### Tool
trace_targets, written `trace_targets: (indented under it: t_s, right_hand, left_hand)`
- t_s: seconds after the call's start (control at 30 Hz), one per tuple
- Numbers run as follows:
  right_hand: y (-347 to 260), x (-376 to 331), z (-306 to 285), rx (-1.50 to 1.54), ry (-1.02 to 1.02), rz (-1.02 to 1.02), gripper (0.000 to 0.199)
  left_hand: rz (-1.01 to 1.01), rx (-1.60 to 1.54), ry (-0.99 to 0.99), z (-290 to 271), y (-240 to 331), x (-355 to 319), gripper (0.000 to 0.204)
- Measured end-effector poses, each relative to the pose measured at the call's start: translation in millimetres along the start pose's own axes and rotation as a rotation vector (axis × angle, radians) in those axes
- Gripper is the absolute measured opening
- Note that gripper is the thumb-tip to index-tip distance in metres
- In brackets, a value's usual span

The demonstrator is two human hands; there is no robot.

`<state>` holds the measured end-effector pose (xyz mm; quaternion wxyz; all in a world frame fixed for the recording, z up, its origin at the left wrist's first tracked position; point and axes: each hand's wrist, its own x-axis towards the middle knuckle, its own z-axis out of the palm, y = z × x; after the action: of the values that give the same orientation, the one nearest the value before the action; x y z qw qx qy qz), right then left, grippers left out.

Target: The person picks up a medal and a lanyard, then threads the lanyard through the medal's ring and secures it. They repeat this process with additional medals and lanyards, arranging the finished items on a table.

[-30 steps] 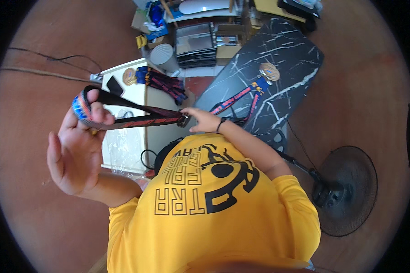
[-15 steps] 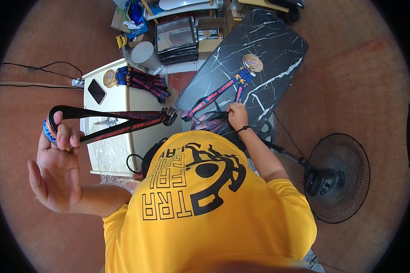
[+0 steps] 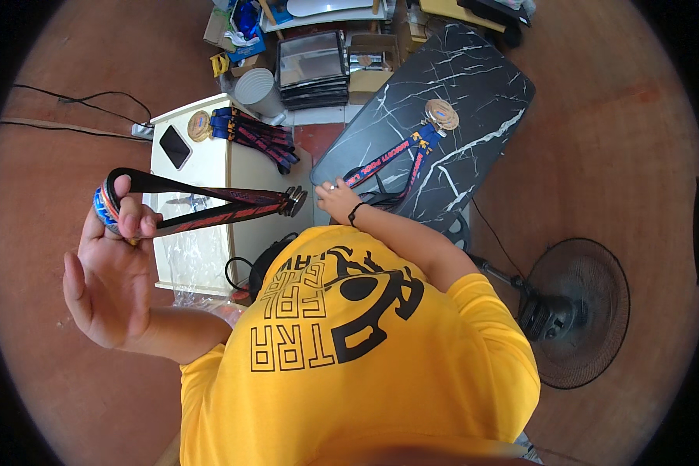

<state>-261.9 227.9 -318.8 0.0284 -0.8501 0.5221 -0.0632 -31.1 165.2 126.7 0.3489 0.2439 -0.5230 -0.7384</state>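
Observation:
My left hand (image 3: 116, 272) is raised at the left, its thumb apart and its bent fingers through the loops of several dark medal ribbons (image 3: 217, 213). The ribbons stretch rightward to a stack of medals (image 3: 293, 201) seen edge-on. A band in blue, orange and white (image 3: 105, 211) wraps over the fingers; I cannot make out its kind. My right hand (image 3: 338, 201) is at the near left edge of the black marbled table (image 3: 489, 101), fingers curled at a blue ribbon with red lettering (image 3: 380, 159). That ribbon leads to a gold medal (image 3: 441, 115) lying on the table.
Left of the table stands a cream cabinet (image 3: 245, 186), with a phone (image 3: 175, 147), a gold medal (image 3: 199, 126) on bunched ribbons, and clear plastic wrap (image 3: 185, 260). Stacked black frames (image 3: 312, 70) and boxes lie behind. A black fan (image 3: 575, 311) stands at the right.
My right hand has moved left along the ribbons to the table's near left edge. My left hand keeps its hold on the ribbons. The view has shifted slightly.

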Motion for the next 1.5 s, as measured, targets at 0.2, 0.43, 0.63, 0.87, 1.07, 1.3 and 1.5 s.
trace_targets:
  t_s: [0.2, 0.43, 0.63, 0.87, 1.07, 1.3, 1.5]
  right_hand:
    - [-15, 20, 34, -0.267, -0.127, 0.027, 0.022]
    - [-3, 32, -46, 0.476, -0.098, 0.234, 0.013]
    - [65, 29, -177, 1.717, -0.102, 0.246, 0.019]
    - [121, -5, -339, 1.793, 0.275, 0.171, 0.041]
    - [125, -8, -418, 1.551, 0.395, 0.038, 0.052]
    - [120, 2, -451, 1.54, 0.496, 0.01, 0.06]
    - [78, 38, -427, 1.576, 0.603, -0.523, 0.062]
  left_hand:
    - [0.035, 0.024, -0.004, 0, -4, -1, 0.079]
    - [0.046, -0.047, 0.006, -5, -10, 0, 0.073]
    - [0.042, -0.103, -0.028, -4, -18, 8, 0.07]
    - [0.062, -0.138, -0.08, -5, -19, 18, 0.069]
    - [0.074, -0.14, -0.095, -3, -21, 23, 0.067]
    - [0.093, -0.145, -0.122, 4, -23, 25, 0.067]
    - [0.058, -0.088, -0.132, 8, -22, 25, 0.07]
